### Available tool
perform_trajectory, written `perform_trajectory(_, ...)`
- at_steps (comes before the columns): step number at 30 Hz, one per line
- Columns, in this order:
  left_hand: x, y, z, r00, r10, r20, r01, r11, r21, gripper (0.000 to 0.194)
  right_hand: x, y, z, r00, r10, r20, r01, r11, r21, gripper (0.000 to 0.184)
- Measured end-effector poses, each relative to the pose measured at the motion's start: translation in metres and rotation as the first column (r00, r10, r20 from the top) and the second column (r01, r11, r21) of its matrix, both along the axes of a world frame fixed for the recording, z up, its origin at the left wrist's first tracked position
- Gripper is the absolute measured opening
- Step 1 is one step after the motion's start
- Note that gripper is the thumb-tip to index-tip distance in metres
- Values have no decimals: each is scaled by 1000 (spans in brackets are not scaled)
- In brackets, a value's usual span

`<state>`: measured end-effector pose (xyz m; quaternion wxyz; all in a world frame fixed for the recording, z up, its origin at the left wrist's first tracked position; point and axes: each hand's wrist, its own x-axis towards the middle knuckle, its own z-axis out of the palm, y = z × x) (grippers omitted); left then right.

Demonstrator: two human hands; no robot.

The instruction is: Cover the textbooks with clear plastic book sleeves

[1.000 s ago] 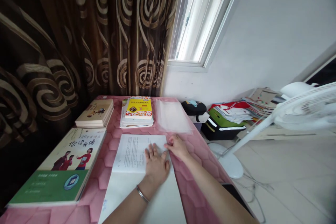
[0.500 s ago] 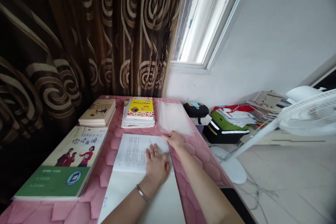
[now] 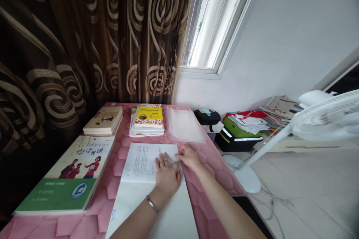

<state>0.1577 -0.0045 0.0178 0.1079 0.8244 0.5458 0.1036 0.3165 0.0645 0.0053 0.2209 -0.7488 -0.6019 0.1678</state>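
An open white book (image 3: 140,164) lies on the pink quilted table cover (image 3: 207,164), its far page printed and its near page blank. My left hand (image 3: 167,176), with a bracelet at the wrist, lies flat on the book, fingers stretched out over the fold. My right hand (image 3: 189,157) sits at the book's right edge, fingers curled and pinching the rim of the printed page. A clear plastic sleeve (image 3: 183,125) lies just beyond it.
A green and white book (image 3: 70,177) lies at the left, a tan book stack (image 3: 103,120) behind it, a yellow-topped stack (image 3: 147,119) at the back. A white fan (image 3: 322,119) stands on the floor at the right, beside bags and papers (image 3: 246,125). Brown curtain (image 3: 84,37) behind.
My right hand slid forward along the book's right edge toward the plastic sleeve, then came back nearer. My left hand stayed flat on the book.
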Motion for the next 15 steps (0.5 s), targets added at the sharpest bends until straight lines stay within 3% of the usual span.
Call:
perform_trajectory(4, 2, -1, 4, 1000, 9, -14, -9, 1000, -22, 48, -10, 15, 3, 995, -81, 59, 83, 996, -35, 27)
perform_trajectory(7, -6, 11, 8, 999, 22, -36, -22, 999, -24, 53, -15, 14, 2, 991, -107, 84, 109, 994, -26, 28)
perform_trajectory(11, -43, 47, 13, 994, 38, -102, -39, 999, -6, 50, -15, 9, 4, 987, -119, 103, 121, 993, -13, 27)
perform_trajectory(15, -85, 74, 12, 992, 28, -120, -26, 999, 19, 51, -28, 5, 17, 981, -119, 152, 119, 993, 14, 28)
